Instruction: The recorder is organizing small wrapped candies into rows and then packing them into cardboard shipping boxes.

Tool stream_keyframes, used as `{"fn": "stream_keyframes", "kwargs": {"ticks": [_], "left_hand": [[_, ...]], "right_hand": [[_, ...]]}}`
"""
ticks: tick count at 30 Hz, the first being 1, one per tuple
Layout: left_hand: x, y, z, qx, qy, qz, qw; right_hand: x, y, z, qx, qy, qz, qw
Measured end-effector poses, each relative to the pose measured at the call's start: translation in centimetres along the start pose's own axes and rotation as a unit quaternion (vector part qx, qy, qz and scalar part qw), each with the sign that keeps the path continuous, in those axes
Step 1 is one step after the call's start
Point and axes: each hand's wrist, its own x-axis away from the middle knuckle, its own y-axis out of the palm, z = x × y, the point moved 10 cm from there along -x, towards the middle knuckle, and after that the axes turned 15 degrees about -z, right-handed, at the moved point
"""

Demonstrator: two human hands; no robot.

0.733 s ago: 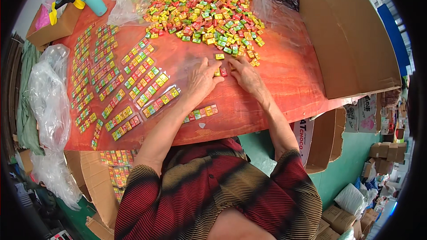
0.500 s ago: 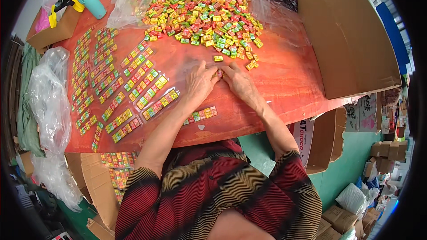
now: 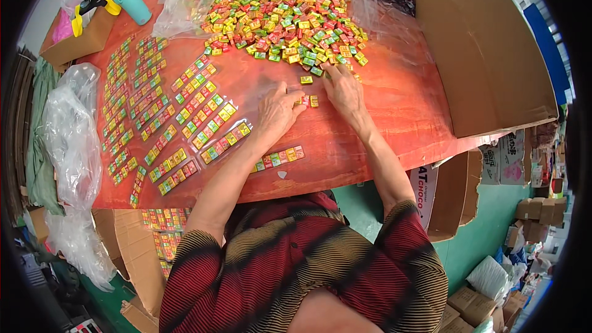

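My left hand [image 3: 276, 113] rests on the red table, its thumb and fingers closed at the left end of a short row of small colored boxes [image 3: 306, 101]. A yellow box [image 3: 314, 101] stands at the row's right end. My right hand [image 3: 344, 91] is at the near edge of a big loose pile of small red, yellow and green boxes [image 3: 280, 15]. Its fingers curl down among the boxes, and their tips hide whatever is between them. One lone yellow box [image 3: 306, 80] lies between my hands and the pile.
Rows of boxes in clear sleeves [image 3: 209, 120] cover the table's left side; one finished-looking row [image 3: 279, 159] lies by my left forearm. A tall cardboard box [image 3: 487, 55] stands at right. A blue bottle [image 3: 132, 3] and a small carton [image 3: 83, 43] stand back left.
My right hand has left the short row and moved up to the pile's near edge. My left hand stays at the row, whose right end now shows.
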Motion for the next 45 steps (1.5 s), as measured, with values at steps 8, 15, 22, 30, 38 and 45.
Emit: {"fn": "stream_keyframes", "kwargs": {"ticks": [8,15,22,30,38,45], "left_hand": [[0.3,0.0,-0.1,0.011,-0.001,-0.017,1.0],[0.2,-0.2,0.4,0.005,0.018,-0.017,1.0],[0.2,0.4,-0.3,0.028,0.012,-0.029,0.999],[0.5,-0.8,-0.9,0.033,-0.031,-0.099,0.994],[-0.1,0.2,-1.5,0.011,-0.039,-0.166,0.985],[0.2,0.0,-0.9,0.066,0.004,-0.098,0.993]], "right_hand": [[4.2,1.6,-1.8,-0.033,-0.045,-0.07,0.996],[3.5,-0.3,3.5,0.104,0.076,-0.071,0.989],[4.6,1.6,0.8,0.073,-0.025,-0.109,0.991],[4.0,2.1,-0.3,-0.133,-0.008,-0.159,0.978],[3.5,3.8,-0.8,-0.069,-0.036,-0.213,0.974],[3.5,2.5,-2.4,-0.08,-0.057,-0.179,0.979]]}}
